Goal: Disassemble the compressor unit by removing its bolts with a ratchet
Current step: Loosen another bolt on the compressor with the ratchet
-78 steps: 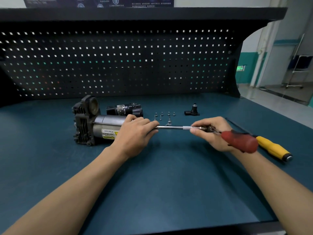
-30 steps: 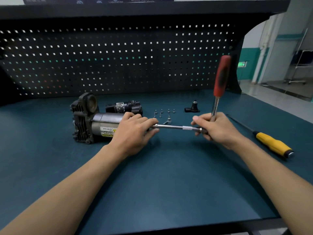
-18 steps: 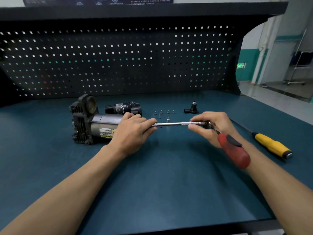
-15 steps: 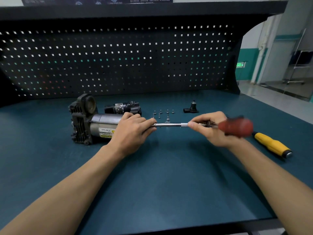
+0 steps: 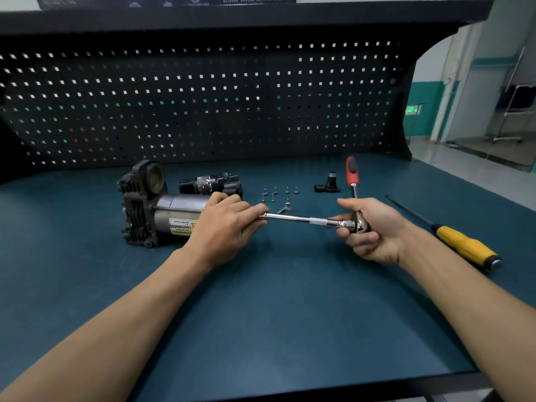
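The compressor unit, a black finned head on a silver motor can, lies on its side on the blue bench. My left hand wraps over the can's right end, where it also covers the far tip of the chrome extension bar. My right hand grips the ratchet head, and the ratchet's red handle points up and away. Several removed bolts stand in a loose row behind the bar.
A black cylindrical part lies behind the compressor. A small black fitting sits to the right of the bolts. A yellow-handled screwdriver lies at the right. The pegboard back wall closes the far side of the bench.
The red ratchet handle has swung from pointing right and toward me to pointing up and away. My left hand has stayed on the compressor's end.
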